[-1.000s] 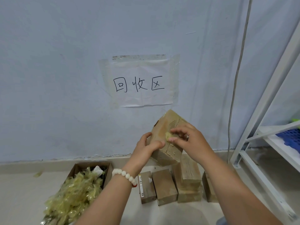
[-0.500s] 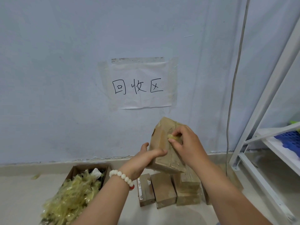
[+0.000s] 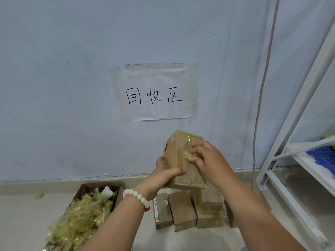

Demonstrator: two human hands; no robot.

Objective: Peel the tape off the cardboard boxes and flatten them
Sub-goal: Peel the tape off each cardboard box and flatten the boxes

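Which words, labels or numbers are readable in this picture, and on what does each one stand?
"回收区": handwritten on the paper sheet taped to the wall.
The white label on the leftmost small box on the floor: print too small to read.
The held cardboard box: no readable text.

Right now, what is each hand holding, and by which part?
The left hand grips the cardboard box near its lower end, thumb across the front. The right hand pinches a wad of peeled tape on the box's front face.
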